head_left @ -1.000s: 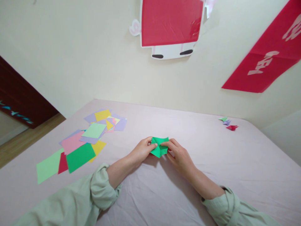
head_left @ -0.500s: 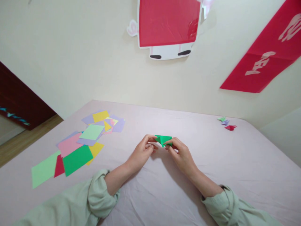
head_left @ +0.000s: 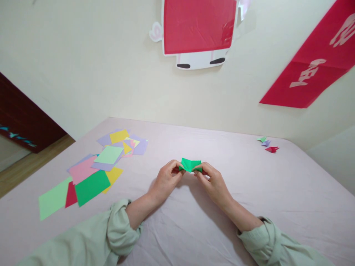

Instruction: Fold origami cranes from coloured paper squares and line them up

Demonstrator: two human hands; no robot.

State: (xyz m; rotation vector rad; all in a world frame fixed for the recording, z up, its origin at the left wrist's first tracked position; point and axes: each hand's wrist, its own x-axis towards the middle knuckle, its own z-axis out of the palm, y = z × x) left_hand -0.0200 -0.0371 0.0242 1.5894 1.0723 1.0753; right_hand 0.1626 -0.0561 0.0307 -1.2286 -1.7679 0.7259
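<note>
A folded piece of green origami paper is held up between my two hands, a little above the cloth-covered surface. My left hand pinches its left end between thumb and fingers. At the right end, my right hand pinches it the same way. The paper's upper edge dips at the middle, with a crease running down there. My fingertips hide parts of both ends.
Loose coloured paper sheets, including a dark green sheet and a pink sheet, overlap on the pale cloth at left. Far right lie small folded paper figures: red, purple and green. A wall rises behind.
My left fingers have closed more firmly on the green paper's left end. The paper has spread from a pointed triangular shape into a wider one with a dipped top edge.
</note>
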